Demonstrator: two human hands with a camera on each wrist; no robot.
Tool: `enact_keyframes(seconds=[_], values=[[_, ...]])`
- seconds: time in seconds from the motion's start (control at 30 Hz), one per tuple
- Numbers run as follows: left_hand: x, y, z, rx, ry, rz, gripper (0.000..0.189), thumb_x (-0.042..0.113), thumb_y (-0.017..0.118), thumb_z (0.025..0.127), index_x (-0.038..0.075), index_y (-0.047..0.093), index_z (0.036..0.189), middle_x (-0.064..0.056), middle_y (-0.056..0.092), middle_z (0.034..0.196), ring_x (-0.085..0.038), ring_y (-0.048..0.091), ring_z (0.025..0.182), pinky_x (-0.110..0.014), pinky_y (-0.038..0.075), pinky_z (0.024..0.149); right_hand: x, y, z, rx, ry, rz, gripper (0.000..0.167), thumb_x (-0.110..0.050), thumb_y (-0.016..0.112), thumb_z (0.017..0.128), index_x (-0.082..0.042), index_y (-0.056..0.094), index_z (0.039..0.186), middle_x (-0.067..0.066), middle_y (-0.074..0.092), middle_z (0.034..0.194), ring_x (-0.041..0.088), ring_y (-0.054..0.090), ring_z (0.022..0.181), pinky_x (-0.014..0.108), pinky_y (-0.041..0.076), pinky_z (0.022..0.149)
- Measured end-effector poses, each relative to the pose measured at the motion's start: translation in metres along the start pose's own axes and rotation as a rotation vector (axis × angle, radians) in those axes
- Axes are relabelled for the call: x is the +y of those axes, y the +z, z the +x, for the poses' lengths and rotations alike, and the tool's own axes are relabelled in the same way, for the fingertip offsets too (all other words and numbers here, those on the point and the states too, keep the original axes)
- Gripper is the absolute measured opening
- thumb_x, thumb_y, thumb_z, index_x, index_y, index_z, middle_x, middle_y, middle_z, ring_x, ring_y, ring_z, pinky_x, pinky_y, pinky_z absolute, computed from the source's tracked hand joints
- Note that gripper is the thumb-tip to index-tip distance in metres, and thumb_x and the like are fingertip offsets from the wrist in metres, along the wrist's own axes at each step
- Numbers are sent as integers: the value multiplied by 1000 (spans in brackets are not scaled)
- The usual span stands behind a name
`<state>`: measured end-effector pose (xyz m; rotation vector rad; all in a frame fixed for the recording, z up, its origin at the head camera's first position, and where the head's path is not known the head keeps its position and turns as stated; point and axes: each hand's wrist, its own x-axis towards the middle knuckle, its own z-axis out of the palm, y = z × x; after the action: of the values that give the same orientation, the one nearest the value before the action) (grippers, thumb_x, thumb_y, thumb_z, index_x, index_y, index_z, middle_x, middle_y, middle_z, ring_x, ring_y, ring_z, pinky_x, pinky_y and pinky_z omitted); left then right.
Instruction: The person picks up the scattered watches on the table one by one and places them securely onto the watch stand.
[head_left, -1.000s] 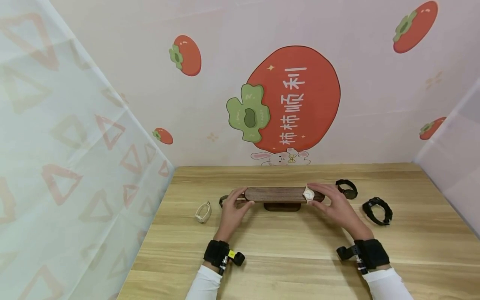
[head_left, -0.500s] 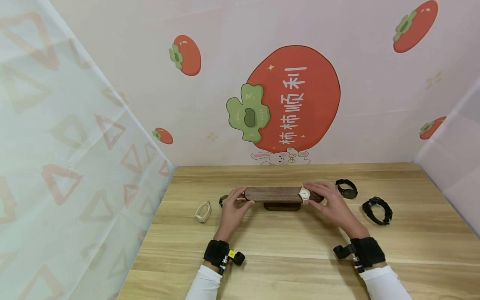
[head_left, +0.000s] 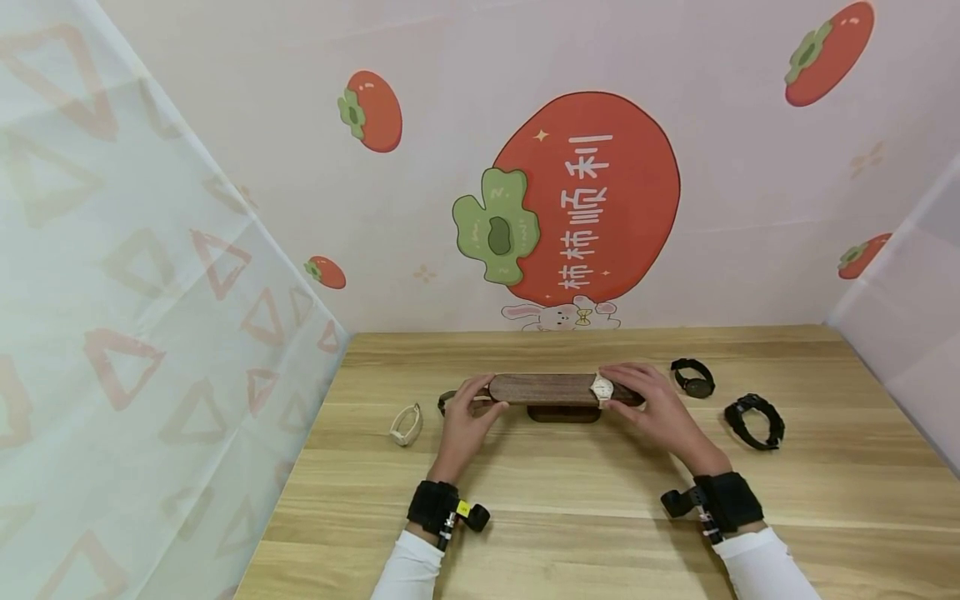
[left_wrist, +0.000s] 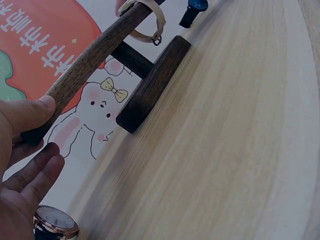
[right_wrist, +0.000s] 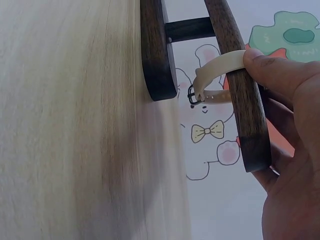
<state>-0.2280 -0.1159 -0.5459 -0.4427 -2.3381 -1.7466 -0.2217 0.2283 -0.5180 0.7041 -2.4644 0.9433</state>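
- Cream-strapped watch [head_left: 602,387] is looped around the wooden crossbar [head_left: 542,389], just in from its right end; the pale dial is turned towards the head camera, and the buckle is seen below the bar.
- By the right hand [head_left: 663,418] the watch is held in a closed pinch, the thumb being laid on the strap.
- By the left hand [head_left: 462,429] the bar's left end is pinched between thumb and finger, that grip closed too.
- The bar is carried by a post on a dark base [head_left: 564,414], set on the worktop [head_left: 562,525].
- Beside the left hand a dark-strapped watch [left_wrist: 56,220] is partly hidden; farther left a white watch [head_left: 406,425] is placed.
- To the right, two black watches [head_left: 756,422] are laid.
- Behind, a persimmon-printed backdrop [head_left: 420,208] is seen.
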Motion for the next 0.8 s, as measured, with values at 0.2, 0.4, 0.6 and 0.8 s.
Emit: enact_keyframes(seconds=[0.2,0.4,0.6,0.8], values=[[1,0,0,-2,-30,0,58,15,83,94,10,63,148,-13,60,146,-34,68,121,-46,61,105,-1,3,1,4,-19,2,55,-5,89,84,-4,72,136,15,72,137,40,58,128,65,49,105],[0,0,0,-1,-37,-1,58,15,83,94,10,62,149,-13,60,147,-34,67,122,-46,61,106,-4,7,3,-1,-41,-12,55,-5,89,85,-4,72,137,16,72,138,43,58,128,67,48,105],[0,0,0,-3,-27,-3,58,15,82,95,8,62,149,-13,60,146,-33,66,122,-46,61,105,-8,10,5,-9,-39,-18,55,-7,88,86,-4,71,138,16,72,138,44,58,129,68,46,107],[-1,0,0,-9,-21,-3,59,16,81,96,5,61,149,-13,60,145,-32,66,123,-43,61,105,-11,13,7,-18,-29,-27,54,-10,88,87,-4,71,138,16,72,138,43,58,129,67,44,106]])
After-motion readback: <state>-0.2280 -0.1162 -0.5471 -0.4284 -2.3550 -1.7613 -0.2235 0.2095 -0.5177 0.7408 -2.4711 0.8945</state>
